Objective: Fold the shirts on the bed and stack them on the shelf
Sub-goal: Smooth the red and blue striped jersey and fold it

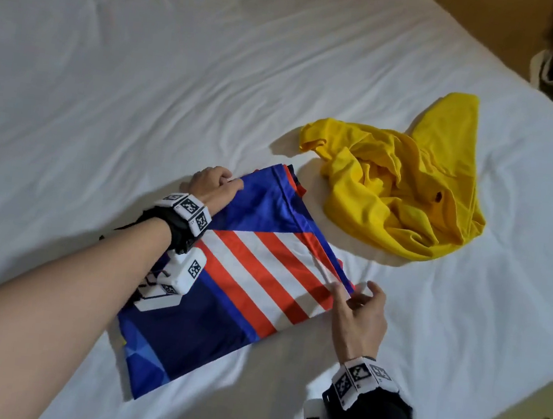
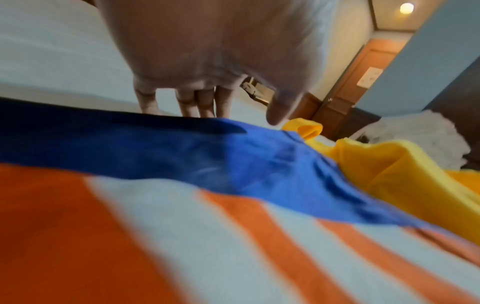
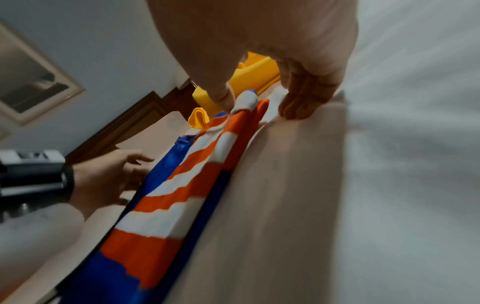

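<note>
Your two hands work the far edge of a half-folded striped shirt on a white bed.

Your right hand (image 1: 357, 316) pinches the striped shirt (image 1: 242, 284) at its right corner between thumb and fingertips (image 3: 293, 111); your left hand (image 1: 214, 185) curls its fingers over the far left corner. The shirt lies as a flat rectangle on the bed (image 1: 110, 87), judged partly folded. Just beyond it, the yellow shirt (image 1: 405, 186) sits crumpled and untouched. No shelf is in view, so stacking remains. No brand or readable writing shows on either shirt.
</note>
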Motion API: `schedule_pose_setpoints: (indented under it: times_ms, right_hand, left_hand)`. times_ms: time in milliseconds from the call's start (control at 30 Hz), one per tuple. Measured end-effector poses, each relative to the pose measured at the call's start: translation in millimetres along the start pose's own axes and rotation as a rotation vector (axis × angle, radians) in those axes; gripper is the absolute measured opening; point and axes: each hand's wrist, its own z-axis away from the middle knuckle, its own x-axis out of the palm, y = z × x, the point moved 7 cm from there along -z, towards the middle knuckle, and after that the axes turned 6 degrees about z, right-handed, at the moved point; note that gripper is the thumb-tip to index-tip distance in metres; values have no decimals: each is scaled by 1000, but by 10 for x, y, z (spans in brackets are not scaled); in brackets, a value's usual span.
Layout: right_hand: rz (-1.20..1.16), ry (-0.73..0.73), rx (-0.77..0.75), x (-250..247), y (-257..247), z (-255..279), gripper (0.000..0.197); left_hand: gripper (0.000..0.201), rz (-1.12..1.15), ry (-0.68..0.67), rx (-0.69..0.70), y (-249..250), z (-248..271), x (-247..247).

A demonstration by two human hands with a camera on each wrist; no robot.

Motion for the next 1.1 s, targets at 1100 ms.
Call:
schedule_pose_setpoints:
  times_ms: [1100]
  right_hand:
    - [518,-731,-27,935,-46,1666,21]
  left_hand:
    - [36,389,146,-478,-3054,2942,-271]
